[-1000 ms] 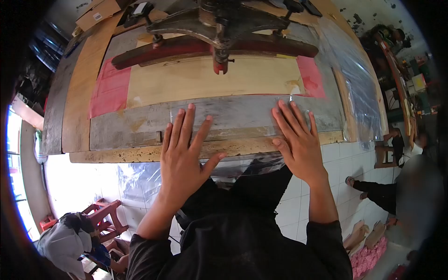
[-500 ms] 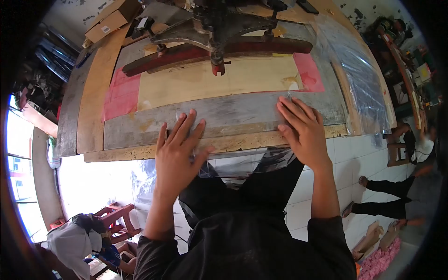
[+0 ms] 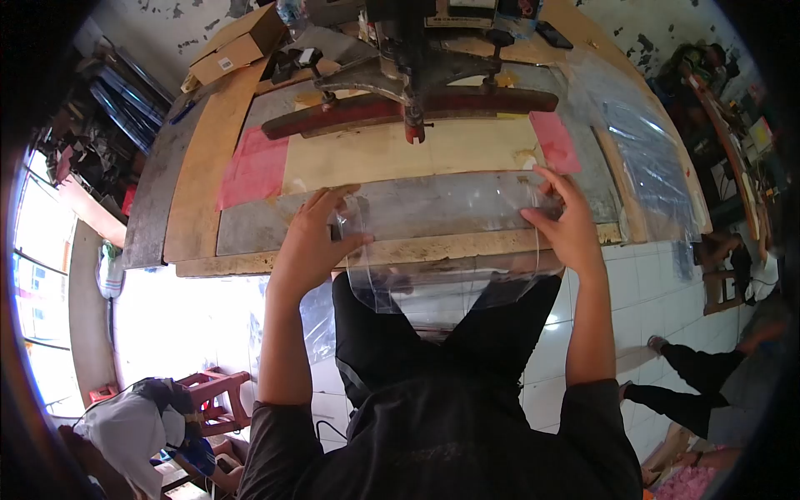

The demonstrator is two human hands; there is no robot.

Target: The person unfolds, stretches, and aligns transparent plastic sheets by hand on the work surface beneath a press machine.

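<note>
A clear plastic sheet (image 3: 446, 279) curves over the front edge of the worktable (image 3: 275, 262) and hangs above my lap. My left hand (image 3: 312, 233) grips its left side, thumb and fingers bent around the edge. At the opposite side my right hand (image 3: 571, 225) holds the sheet between thumb and fingers. Beyond my hands lies a pale yellow strip (image 3: 408, 154) with a pink piece at each end. Above that strip stands a dark metal press (image 3: 406, 83) with a long red bar (image 3: 350, 122).
An open cardboard box (image 3: 237, 50) sits at the back left, and a phone (image 3: 552, 35) at the back right. More clear plastic (image 3: 646, 158) lies on the table's right side. One person (image 3: 133, 425) is low at the left; another person's legs (image 3: 692, 383) show at the right.
My hands were lying flat near the table's front edge. Now they have curled around the sides of the plastic sheet, which is lifted and bowed. The view has shifted slightly.
</note>
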